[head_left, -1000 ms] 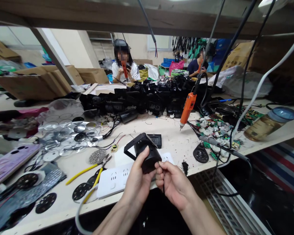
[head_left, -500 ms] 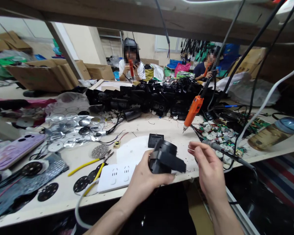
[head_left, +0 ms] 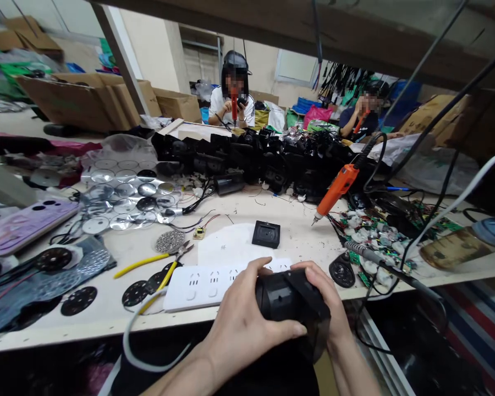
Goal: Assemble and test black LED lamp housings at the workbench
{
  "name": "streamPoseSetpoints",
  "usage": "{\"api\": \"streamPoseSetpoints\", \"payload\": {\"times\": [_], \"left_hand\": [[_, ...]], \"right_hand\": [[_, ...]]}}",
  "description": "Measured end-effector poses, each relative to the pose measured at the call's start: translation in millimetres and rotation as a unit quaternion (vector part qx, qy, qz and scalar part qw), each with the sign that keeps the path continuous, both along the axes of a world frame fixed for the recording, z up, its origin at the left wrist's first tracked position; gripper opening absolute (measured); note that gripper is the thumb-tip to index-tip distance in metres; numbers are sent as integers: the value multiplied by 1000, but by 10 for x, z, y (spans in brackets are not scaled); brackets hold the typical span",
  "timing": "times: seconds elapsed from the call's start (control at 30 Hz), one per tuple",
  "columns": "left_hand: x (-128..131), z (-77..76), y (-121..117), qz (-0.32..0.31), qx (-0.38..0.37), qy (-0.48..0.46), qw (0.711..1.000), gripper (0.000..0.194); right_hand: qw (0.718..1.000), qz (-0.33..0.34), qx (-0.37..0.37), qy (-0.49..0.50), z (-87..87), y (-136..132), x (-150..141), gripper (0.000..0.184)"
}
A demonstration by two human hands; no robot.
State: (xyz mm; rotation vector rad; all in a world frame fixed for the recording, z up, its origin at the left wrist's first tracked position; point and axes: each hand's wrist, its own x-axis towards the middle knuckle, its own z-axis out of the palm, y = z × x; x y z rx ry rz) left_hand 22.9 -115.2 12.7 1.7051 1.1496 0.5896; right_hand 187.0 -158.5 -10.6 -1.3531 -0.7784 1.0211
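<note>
Both of my hands hold a black plastic lamp housing just in front of the bench's front edge. My left hand wraps around its left side, thumb on top. My right hand closes over its right side and top. A white power strip lies on the bench just beyond my left hand. A small black square cover rests further back on the bench.
Yellow-handled pliers and round black discs lie left of the strip. An orange electric screwdriver hangs over the bench on the right, above circuit boards. A pile of black housings lines the back. Two people work opposite.
My right hand, free and raised half a second ago, has come down onto the housing. The housing has dropped lower, toward the bench edge. The view has tilted up slightly.
</note>
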Motion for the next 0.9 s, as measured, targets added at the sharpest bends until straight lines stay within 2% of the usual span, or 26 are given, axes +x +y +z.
{"api": "streamPoseSetpoints", "payload": {"times": [0.17, 0.27, 0.37, 0.47, 0.53, 0.6, 0.63, 0.77, 0.83, 0.9], "left_hand": [[28, -190, -62, 63, -39, -140, 987, 63], [45, -269, -85, 91, -27, -204, 974, 53], [56, -296, -104, 99, 12, -220, 970, 44], [59, -296, -114, 106, 55, -206, 971, 27], [42, -269, -95, 114, 61, -187, 974, 23], [-2, -204, -47, 92, 30, -148, 984, 26], [-34, -159, -16, 60, 7, -123, 991, 30], [-167, 28, 65, -96, -48, -60, 992, 69], [-203, 64, 52, -116, -76, -57, 989, 76], [-220, 46, 10, -102, -141, -76, 982, 71]], "right_hand": [[994, -63, 48, -77, -81, -30, -69, 33], [988, -86, 64, -106, -110, -49, -133, 32], [987, -96, 75, -102, -124, -73, -229, 30], [986, -107, 86, -90, -99, -77, -288, 27], [989, -92, 74, -92, -56, -54, -268, 26], [992, -62, 48, -96, 6, -17, -205, 27], [994, -44, 34, -97, 40, 2, -167, 27], [993, 34, -11, -110, 140, 48, -62, 27], [990, 80, -31, -115, 130, 45, -40, 33], [989, 95, -59, -94, 64, 12, 0, 44]]}}
